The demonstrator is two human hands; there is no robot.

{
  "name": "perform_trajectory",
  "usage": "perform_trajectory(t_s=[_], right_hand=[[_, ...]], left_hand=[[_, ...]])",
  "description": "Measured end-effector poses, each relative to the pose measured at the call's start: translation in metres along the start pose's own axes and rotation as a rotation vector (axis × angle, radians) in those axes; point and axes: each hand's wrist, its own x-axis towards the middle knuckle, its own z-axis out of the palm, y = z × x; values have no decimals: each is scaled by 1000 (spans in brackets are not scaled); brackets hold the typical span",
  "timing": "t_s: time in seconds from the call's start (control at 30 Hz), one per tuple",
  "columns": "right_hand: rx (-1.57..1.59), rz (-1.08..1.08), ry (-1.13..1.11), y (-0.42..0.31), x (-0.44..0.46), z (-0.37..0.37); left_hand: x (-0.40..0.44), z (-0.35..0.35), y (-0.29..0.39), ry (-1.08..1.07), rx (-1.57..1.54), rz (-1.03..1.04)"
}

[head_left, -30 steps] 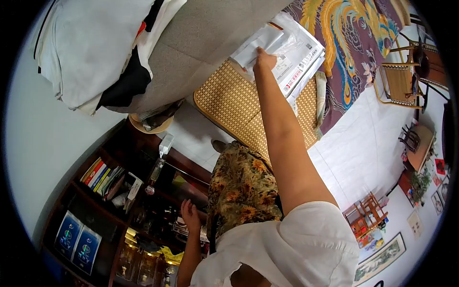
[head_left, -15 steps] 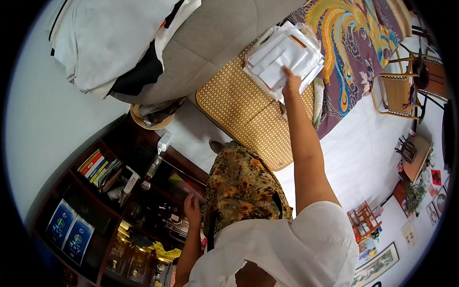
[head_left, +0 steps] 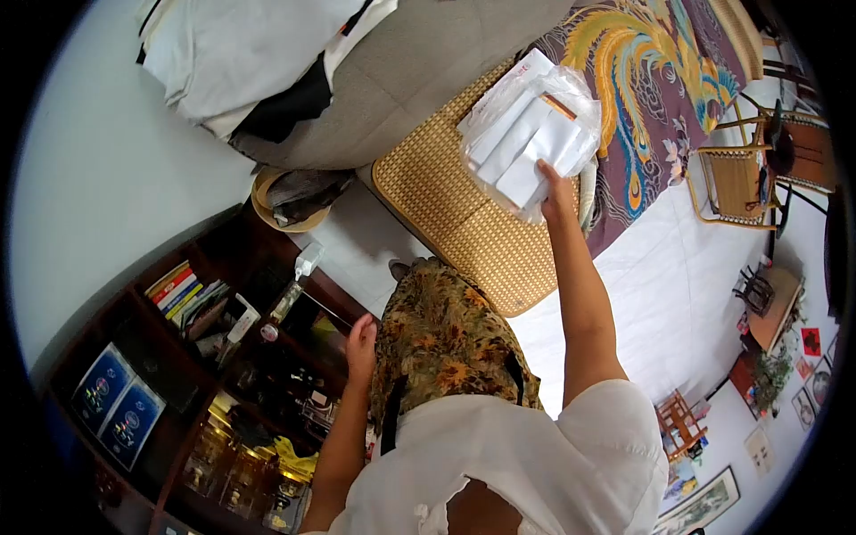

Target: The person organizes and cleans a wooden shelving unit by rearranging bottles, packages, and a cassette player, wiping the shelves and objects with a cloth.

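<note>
My right hand (head_left: 555,192) grips the lower edge of a stack of white papers or packets (head_left: 530,143) in clear plastic, with the thumb on top. The stack is over the far right part of a woven mat surface (head_left: 455,214), beside a purple cloth with a phoenix pattern (head_left: 624,116). My left hand (head_left: 361,343) hangs by my patterned trousers, near the dark shelf, with nothing visible in it and the fingers loosely extended.
A grey padded surface (head_left: 419,80) bears light and dark clothes (head_left: 241,53). Left below is a dark shelf unit (head_left: 201,383) with books (head_left: 178,290) and boxes. A basket (head_left: 263,201) stands on the floor. Chairs (head_left: 731,178) are at the right.
My right hand has moved right and toward me with the stack, whose labelled packages are now mostly hidden under white packets and plastic. My left hand has risen slightly.
</note>
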Motion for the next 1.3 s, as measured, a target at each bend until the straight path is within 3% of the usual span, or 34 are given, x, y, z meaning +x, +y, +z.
perform_trajectory(t_s=[0.2, 0.3, 0.37, 0.43, 0.47, 0.53, 0.57, 0.77, 0.9, 1.1, 1.13, 1.3], right_hand=[[-149, 215, -256, -27, -127, 31], [-243, 221, -340, -23, -189, 47], [-327, 402, -348, -20, -227, 55], [-364, 390, -466, -10, -263, 70], [-402, 428, -498, 12, -261, 60], [-457, 285, -685, 3, -297, 90], [-487, 321, -693, 4, -310, 101], [-595, 359, -966, -1, -399, 168], [-606, 442, -1195, 8, -452, 209], [-759, 475, -1456, 33, -512, 249], [-812, 443, -1480, 37, -518, 254], [-886, 414, -1565, 65, -532, 283]], left_hand=[[54, 19, 90, -237, -275, 9], [70, 22, 121, -369, -336, 21], [75, 26, 103, -487, -653, 40], [88, 19, 49, -633, -801, 14], [57, -1, 76, -565, -736, 37], [-10, -43, 141, -428, -597, 68], [-30, -54, 148, -405, -681, 35], [-80, -120, 100, -333, -893, 212], [-112, -154, 58, -64, -1027, 372], [-157, -184, -8, 84, -1207, 282], [-169, -186, -5, 144, -1238, 360], [-191, -204, -14, 258, -1297, 279]])
